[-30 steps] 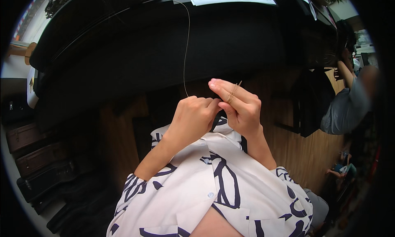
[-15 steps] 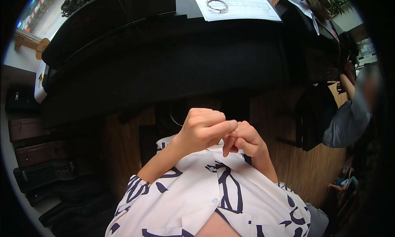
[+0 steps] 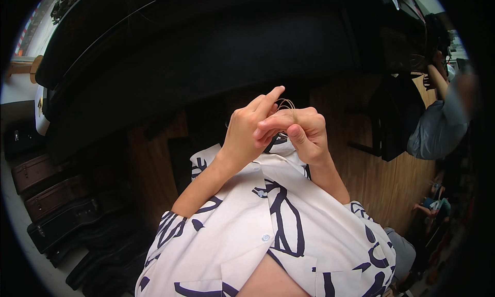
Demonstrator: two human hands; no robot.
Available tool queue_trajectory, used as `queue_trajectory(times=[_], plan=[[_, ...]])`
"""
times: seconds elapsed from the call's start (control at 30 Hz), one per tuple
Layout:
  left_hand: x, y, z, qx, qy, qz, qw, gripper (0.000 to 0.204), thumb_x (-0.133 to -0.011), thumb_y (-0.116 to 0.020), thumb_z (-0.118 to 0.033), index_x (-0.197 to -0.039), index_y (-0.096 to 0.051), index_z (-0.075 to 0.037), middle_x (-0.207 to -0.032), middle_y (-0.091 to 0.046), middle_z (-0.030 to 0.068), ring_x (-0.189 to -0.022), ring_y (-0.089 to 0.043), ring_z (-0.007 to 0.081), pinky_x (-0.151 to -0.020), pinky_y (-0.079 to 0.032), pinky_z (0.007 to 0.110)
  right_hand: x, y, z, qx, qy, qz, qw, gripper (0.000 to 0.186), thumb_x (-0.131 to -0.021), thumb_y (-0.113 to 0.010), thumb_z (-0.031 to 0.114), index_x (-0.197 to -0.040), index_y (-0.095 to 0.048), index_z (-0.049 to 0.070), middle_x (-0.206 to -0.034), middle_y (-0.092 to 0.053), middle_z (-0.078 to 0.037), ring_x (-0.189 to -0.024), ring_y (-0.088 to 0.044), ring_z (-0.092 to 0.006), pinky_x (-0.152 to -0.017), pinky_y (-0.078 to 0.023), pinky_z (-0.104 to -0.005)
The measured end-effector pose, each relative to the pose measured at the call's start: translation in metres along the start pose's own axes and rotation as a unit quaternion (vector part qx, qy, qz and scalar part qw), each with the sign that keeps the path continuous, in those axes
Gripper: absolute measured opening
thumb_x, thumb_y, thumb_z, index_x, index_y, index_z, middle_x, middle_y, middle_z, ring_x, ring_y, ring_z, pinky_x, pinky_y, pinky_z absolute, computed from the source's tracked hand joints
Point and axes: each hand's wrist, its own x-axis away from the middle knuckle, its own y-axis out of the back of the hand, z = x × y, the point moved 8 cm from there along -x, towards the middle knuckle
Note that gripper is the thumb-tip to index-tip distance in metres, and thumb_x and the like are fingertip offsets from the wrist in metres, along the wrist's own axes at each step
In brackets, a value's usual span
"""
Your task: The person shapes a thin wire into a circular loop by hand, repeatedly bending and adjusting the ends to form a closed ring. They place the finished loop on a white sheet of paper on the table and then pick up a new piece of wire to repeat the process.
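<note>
A coil of thin gold-coloured wire arcs up between my two hands, above the front of my shirt. My right hand is closed on the coil, its thumb bent near the curled index finger. Close against its fingertips is my left hand, palm side turned away. One left finger points up and away, while the others curl in around the wire, partly hidden behind the hands. A faint bit of wire also shows at the left hand's outer edge.
A long black cabinet-like surface stretches across ahead of me. Several dark instrument-type cases are stacked at left. Beyond the wooden floor at right, a person in grey sits by a black seat.
Both hands have moved up and away from my body. A left finger has straightened, and wire loops now show between the hands. The view has tilted down, cutting off most of the papers.
</note>
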Motion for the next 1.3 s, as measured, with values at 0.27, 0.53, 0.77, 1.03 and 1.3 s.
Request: queue_trajectory(times=[0.27, 0.53, 0.77, 1.03, 1.3], plan=[[0.009, -0.015, -0.002, -0.053, -0.012, 0.067, 0.996, 0.027, -0.085, -0.065, -0.002, -0.112, -0.065, -0.003, -0.075, -0.063, 0.0129, -0.061, -0.063, 0.0308, -0.055, -0.05, 0.037, -0.005, 0.017, 0.004, 0.141, 0.082, -0.056, 0.985, 0.042, -0.103, -0.05, 0.032, -0.11, -0.071, -0.004, -0.091, -0.074, -0.016, -0.082, -0.075, -0.0239, -0.073, -0.061, -0.0305], [0.001, 0.008, -0.019, -0.172, -0.085, 0.113, 0.975, 0.007, -0.084, -0.071, -0.003, -0.09, -0.067, -0.002, -0.07, -0.064, 0.0098, -0.053, -0.06, 0.0263, -0.049, -0.046, 0.033, -0.001, 0.025, -0.008, 0.319, 0.037, -0.097, 0.942, 0.019, -0.097, -0.06, 0.011, -0.102, -0.072, -0.003, -0.09, -0.072, -0.014, -0.071, -0.071, -0.0238, -0.062, -0.056, -0.0276], [-0.01, 0.042, -0.026, -0.005, -0.059, 0.055, 0.997, 0.025, -0.087, -0.073, -0.009, -0.112, -0.07, -0.006, -0.06, -0.059, 0.0026, -0.049, -0.053, 0.0093, -0.046, -0.035, 0.021, 0.001, 0.015, -0.009, 0.288, -0.009, 0.021, 0.957, 0.036, -0.099, -0.057, 0.018, -0.066, -0.057, 0.003, -0.056, -0.055, -0.007, -0.047, -0.053, -0.0223, -0.045, -0.039, -0.0312], [-0.008, 0.007, 0.007, 0.187, 0.013, 0.168, 0.968, 0.027, -0.101, -0.057, -0.03, -0.1, -0.065, -0.004, -0.064, -0.055, 0.0014, -0.048, -0.044, 0.0073, -0.046, -0.031, 0.022, 0.01, 0.026, -0.017, 0.069, -0.033, -0.024, 0.997, 0.049, -0.1, -0.052, 0.018, -0.055, -0.04, 0.005, -0.049, -0.035, -0.001, -0.043, -0.028, -0.0115, -0.044, -0.021, -0.0298], [-0.011, -0.011, 0.026, 0.357, 0.159, 0.232, 0.891, 0.037, -0.1, -0.061, -0.034, -0.079, -0.065, -0.004, -0.062, -0.042, -0.0054, -0.052, -0.031, 0.0034, -0.047, -0.022, 0.021, 0.013, 0.038, -0.036, -0.005, -0.099, -0.069, 0.993, 0.045, -0.097, -0.05, 0.015, -0.055, -0.035, 0.006, -0.051, -0.031, 0.004, -0.049, -0.023, -0.0066, -0.046, -0.017, -0.0286]])
